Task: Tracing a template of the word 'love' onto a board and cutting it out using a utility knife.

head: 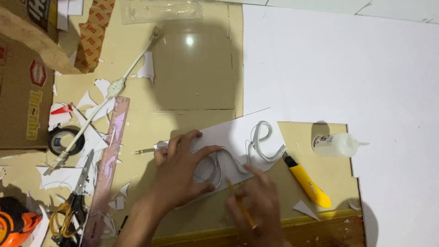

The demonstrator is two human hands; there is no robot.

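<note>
On floor, centre: left hand [183,167] spreading flat, pinning white foam-board piece [233,137] with curved strip [260,142]. Right hand [258,201] gripping pencil [242,211], tip touching board. Board likely light, stiff, dentable; pressing flat face seems safest.

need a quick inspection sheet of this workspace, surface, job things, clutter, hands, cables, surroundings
surface: tan floor strewn with paper scraps; big white sheet on the right.
job's things: white card with a curved white strip standing on it; pencil.
clutter: yellow knife, glue bottle, ruler, scissors, tape roll.
grippers: left hand pressed flat on the card; right hand holds the pencil at the card's edge.
cables: white cable runs across the scraps and tape roll.
surroundings: cardboard box at left, orange object in the corner, clear plastic at top.
</note>
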